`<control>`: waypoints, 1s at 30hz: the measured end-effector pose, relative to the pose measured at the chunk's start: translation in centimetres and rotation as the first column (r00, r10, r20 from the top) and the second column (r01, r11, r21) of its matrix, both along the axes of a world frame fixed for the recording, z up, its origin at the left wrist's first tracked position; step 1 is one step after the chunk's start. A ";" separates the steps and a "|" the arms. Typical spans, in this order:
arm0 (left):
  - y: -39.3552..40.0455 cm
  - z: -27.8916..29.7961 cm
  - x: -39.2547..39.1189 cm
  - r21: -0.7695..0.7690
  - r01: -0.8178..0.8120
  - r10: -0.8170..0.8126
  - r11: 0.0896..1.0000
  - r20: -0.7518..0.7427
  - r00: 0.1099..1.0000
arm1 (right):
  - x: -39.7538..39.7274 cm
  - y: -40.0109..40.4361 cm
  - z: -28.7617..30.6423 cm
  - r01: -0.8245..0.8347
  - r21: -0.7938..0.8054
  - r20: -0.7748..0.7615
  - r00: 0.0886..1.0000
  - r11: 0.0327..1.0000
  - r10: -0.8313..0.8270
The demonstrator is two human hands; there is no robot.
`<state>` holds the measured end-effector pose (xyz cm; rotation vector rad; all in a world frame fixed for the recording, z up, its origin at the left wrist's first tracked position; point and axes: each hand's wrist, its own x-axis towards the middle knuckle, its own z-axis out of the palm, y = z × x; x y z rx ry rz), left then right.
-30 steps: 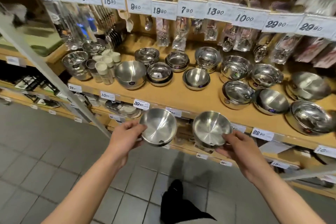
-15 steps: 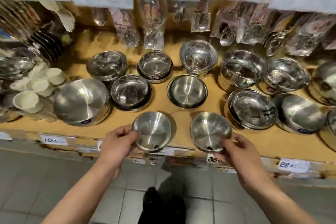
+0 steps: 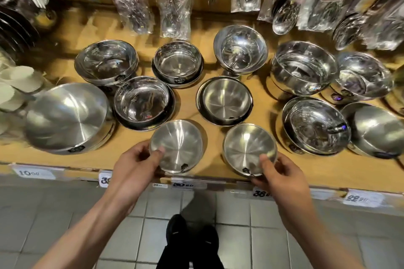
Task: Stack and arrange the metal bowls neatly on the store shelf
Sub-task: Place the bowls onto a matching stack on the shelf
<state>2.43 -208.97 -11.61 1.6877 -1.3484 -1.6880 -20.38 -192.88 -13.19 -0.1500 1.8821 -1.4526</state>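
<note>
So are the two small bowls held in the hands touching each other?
Apart. The head view shows a strip of bare wooden shelf between the left-hand bowl and the right-hand bowl; their rims do not meet.

floor: grey square tiles, pale grout | shelf: tan wood, price tags on front edge | back: packaged cutlery hanging | light: warm, glare

2 bare, sleeveless forearms, black trousers and black shoes below
</note>
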 end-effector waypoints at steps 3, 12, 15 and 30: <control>0.1 -0.2 0.1 -0.004 -0.012 0.012 1.000 0.037 0.999 | -0.6 -0.1 -0.2 -0.022 0.070 -0.063 0.998 0.997 0.026; 0.9 2.1 -0.9 0.061 -0.072 0.076 0.995 -0.070 0.995 | -2.3 0.3 0.1 -0.118 0.031 -0.045 0.992 0.993 0.119; 1.7 3.9 -2.5 0.107 -0.012 0.029 0.994 -0.157 0.987 | -2.5 0.7 0.5 -0.153 0.022 -0.048 0.987 0.988 0.154; 3.5 5.6 -11.9 0.243 0.164 -0.151 0.956 -0.070 0.986 | -3.9 0.8 3.1 -0.250 0.019 -0.132 0.959 0.968 0.250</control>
